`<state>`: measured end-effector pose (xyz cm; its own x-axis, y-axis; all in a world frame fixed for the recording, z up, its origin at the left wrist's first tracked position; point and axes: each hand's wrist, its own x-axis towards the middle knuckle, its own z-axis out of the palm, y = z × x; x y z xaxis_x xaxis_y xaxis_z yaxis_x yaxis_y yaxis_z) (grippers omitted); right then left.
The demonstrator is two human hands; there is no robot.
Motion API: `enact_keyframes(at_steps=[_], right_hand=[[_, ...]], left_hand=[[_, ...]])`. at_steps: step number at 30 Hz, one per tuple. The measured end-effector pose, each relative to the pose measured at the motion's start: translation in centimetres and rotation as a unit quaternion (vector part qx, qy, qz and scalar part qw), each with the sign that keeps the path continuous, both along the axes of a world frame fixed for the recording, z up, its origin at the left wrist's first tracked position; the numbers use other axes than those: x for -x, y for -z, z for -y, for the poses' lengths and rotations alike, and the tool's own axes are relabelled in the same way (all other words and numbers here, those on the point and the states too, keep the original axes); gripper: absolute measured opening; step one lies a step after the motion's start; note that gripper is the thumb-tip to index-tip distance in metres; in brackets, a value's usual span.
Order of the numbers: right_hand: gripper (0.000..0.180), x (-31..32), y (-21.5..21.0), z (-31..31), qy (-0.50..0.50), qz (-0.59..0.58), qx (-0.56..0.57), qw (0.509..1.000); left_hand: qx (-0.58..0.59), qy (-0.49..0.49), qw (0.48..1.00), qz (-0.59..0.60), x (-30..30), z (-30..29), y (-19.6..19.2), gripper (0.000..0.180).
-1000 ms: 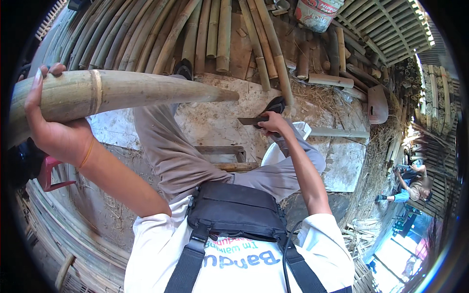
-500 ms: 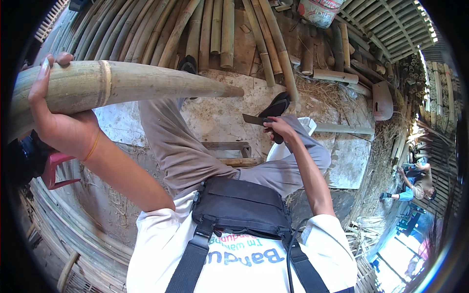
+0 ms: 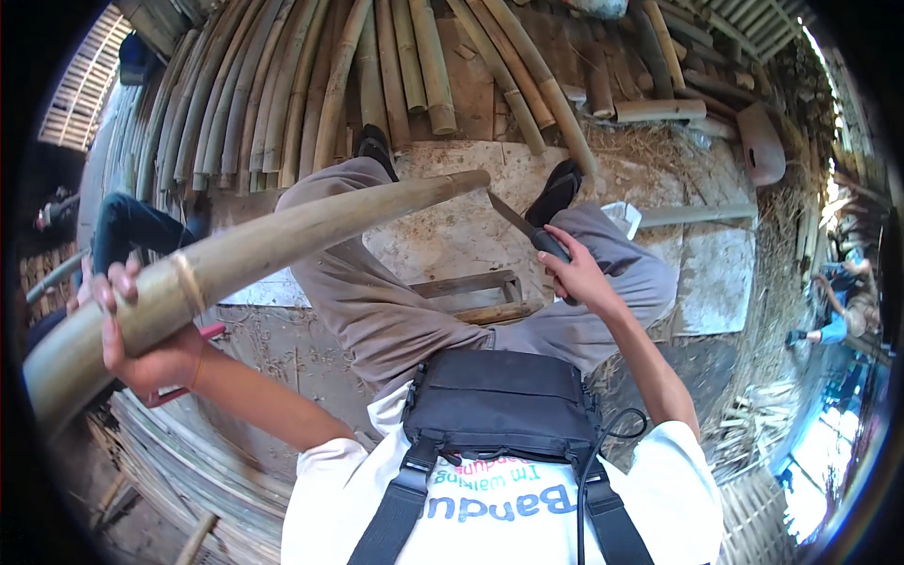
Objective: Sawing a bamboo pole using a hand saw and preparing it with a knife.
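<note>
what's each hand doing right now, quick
Left hand: closed around a thick bamboo pole.
Right hand: closed on the dark handle of a knife.

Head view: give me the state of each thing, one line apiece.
Left grip: closed around bamboo pole
Right grip: closed on knife
Bamboo pole: raised, slanting
Knife: blade bare, tip by the pole's end, contact unclear
Black bag: strapped over white shirt
Other bamboo lengths: lying side by side
</note>
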<state>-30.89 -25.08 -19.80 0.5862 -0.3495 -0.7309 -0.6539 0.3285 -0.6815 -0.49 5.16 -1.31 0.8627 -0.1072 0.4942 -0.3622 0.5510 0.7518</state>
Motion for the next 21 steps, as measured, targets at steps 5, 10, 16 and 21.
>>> enact_keyframes(at_steps=[5, 10, 16, 21], right_hand=[[0.048, 0.8, -4.0, -5.0, 0.001, 0.108, 0.165, 0.98], [0.046, -0.3, -2.5, -6.3, -0.093, 0.059, 0.123, 0.986], [0.037, 0.1, 0.0, -6.3, -0.127, 0.04, 0.172, 0.976], [0.031, 0.6, 2.3, -6.0, -0.09, 0.0, 0.14, 0.986]], left_hand=[[0.048, 0.059, 0.996, 0.055, -0.3, -0.5, 0.7, 0.049], [0.039, 0.064, 0.994, 0.084, -0.1, 0.1, 0.5, 0.051], [0.02, 0.051, 0.996, 0.078, 0.3, 0.1, 0.3, 0.05], [0.015, 0.049, 0.996, 0.076, 0.2, 1.0, 0.1, 0.05]])
